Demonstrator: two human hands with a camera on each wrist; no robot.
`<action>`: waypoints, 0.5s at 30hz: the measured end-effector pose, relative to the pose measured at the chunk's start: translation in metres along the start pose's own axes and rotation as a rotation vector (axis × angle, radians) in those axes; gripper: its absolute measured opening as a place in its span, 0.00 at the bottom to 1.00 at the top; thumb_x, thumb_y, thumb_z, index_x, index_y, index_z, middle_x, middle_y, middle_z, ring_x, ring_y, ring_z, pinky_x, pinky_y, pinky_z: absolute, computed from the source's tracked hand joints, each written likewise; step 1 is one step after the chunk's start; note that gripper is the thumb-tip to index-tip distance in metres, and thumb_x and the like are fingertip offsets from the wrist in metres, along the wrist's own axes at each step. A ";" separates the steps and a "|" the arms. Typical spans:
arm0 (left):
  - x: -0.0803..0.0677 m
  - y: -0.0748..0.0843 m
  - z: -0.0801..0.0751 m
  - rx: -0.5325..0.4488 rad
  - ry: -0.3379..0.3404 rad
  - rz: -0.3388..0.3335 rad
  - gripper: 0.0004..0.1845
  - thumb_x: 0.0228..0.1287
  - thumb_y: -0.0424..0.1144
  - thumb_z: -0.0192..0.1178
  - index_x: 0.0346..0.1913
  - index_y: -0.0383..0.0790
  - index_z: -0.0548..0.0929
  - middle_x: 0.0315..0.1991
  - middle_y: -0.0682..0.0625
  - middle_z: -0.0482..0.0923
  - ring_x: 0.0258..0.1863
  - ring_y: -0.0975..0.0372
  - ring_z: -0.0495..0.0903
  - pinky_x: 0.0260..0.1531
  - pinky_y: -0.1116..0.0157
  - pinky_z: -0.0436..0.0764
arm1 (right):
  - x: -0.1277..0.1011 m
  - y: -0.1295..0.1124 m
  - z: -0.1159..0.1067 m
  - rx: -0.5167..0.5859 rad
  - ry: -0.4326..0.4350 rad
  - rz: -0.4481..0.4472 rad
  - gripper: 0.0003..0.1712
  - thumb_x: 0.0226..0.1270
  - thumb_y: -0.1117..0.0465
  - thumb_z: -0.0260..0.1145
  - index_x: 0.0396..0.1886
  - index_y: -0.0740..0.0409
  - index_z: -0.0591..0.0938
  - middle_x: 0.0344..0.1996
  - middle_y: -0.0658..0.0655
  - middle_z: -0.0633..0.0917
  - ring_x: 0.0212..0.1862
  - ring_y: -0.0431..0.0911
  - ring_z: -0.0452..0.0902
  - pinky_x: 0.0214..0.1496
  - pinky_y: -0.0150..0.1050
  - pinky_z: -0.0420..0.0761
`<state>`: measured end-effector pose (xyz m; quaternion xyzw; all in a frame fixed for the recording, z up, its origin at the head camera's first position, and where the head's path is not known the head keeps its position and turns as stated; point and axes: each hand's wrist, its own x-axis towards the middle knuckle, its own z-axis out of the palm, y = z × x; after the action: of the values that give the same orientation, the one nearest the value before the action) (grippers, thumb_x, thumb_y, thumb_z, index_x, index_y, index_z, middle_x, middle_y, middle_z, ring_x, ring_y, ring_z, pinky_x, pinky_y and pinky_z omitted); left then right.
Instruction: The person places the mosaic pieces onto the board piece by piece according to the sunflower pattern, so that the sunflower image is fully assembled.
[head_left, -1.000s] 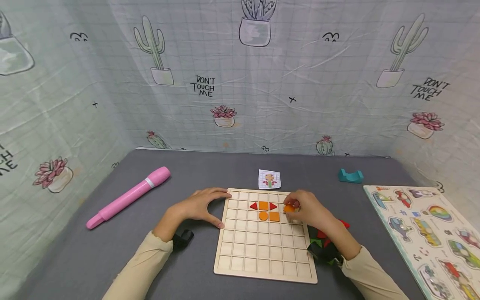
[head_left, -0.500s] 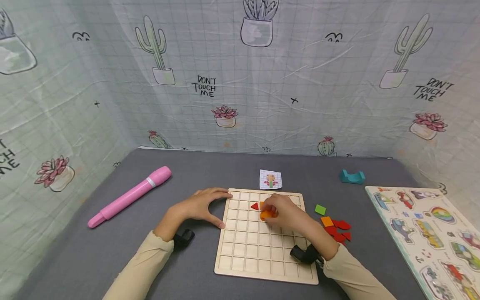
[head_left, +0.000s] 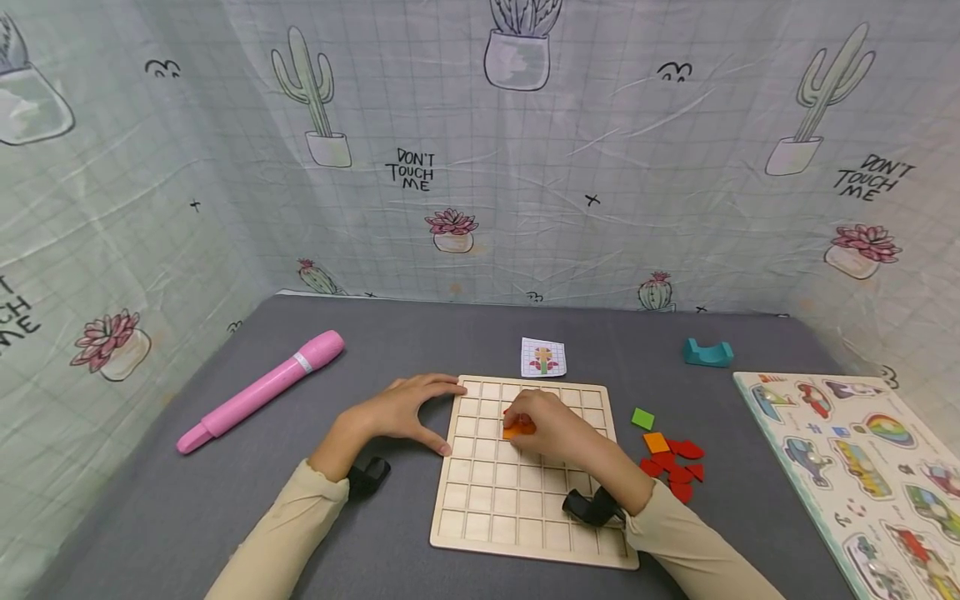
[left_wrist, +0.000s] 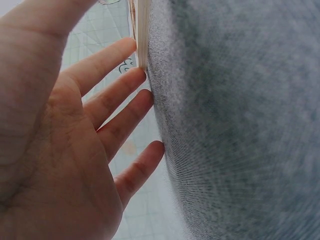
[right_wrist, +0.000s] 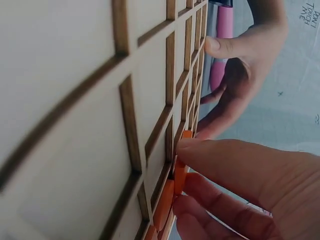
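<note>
Right hand (head_left: 551, 433) low centre of the head view, over the upper middle of the grid board (head_left: 525, 517), fingers (right_wrist: 235, 170) curled and pinching an orange piece (head_left: 517, 430) edge-down into a cell. In the right wrist view, orange piece (right_wrist: 180, 172) upright between fingertips, touching the board's wooden ribs, more orange pieces just below it in neighbouring cells. A sliver of red just visible at the fingertips, shape not clear.

Left hand (head_left: 405, 412) left of centre, fingers straight and spread, holding nothing, thumb and forefinger braced against the board's upper left corner and left edge. In the left wrist view, fingertips (left_wrist: 135, 80) touching the grey counter (left_wrist: 240, 120) beside the board's edge (left_wrist: 141, 30).

Right of the board: green square (head_left: 642, 418), orange square (head_left: 656, 442), cluster of red pieces (head_left: 675, 467). Pattern card (head_left: 543, 357) just above the board. Pink pen (head_left: 262, 390) at left, teal block (head_left: 707, 353) upper right, vehicle puzzle (head_left: 855, 467) at far right edge.
</note>
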<state>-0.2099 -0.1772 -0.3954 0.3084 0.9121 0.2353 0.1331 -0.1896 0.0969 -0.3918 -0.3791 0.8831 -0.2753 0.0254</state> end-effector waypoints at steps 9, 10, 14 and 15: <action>-0.001 0.000 -0.002 -0.004 0.003 -0.005 0.47 0.46 0.57 0.75 0.70 0.47 0.70 0.72 0.46 0.62 0.71 0.50 0.60 0.64 0.43 0.56 | 0.001 -0.002 0.000 0.033 -0.004 0.036 0.06 0.54 0.73 0.71 0.33 0.62 0.87 0.31 0.54 0.83 0.35 0.47 0.74 0.38 0.34 0.73; -0.001 0.000 -0.002 -0.003 0.004 -0.006 0.47 0.46 0.57 0.75 0.70 0.47 0.70 0.72 0.46 0.62 0.71 0.50 0.60 0.64 0.43 0.56 | 0.001 -0.002 0.000 0.032 -0.003 0.031 0.06 0.54 0.72 0.71 0.32 0.62 0.87 0.31 0.54 0.83 0.35 0.47 0.75 0.38 0.34 0.74; -0.001 0.000 -0.001 -0.004 -0.001 -0.002 0.47 0.46 0.58 0.75 0.70 0.47 0.70 0.72 0.47 0.62 0.71 0.50 0.60 0.64 0.43 0.56 | 0.002 -0.001 0.001 0.027 -0.007 0.042 0.04 0.56 0.71 0.71 0.32 0.62 0.87 0.30 0.53 0.82 0.35 0.46 0.75 0.38 0.34 0.74; -0.001 -0.001 -0.001 -0.002 -0.002 -0.002 0.47 0.46 0.58 0.75 0.70 0.47 0.70 0.72 0.47 0.62 0.71 0.50 0.60 0.64 0.43 0.56 | 0.002 -0.001 0.001 0.025 -0.007 0.044 0.04 0.56 0.71 0.71 0.32 0.62 0.87 0.30 0.53 0.83 0.35 0.46 0.75 0.37 0.33 0.74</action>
<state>-0.2101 -0.1784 -0.3949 0.3075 0.9121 0.2356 0.1343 -0.1902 0.0946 -0.3916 -0.3604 0.8875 -0.2845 0.0391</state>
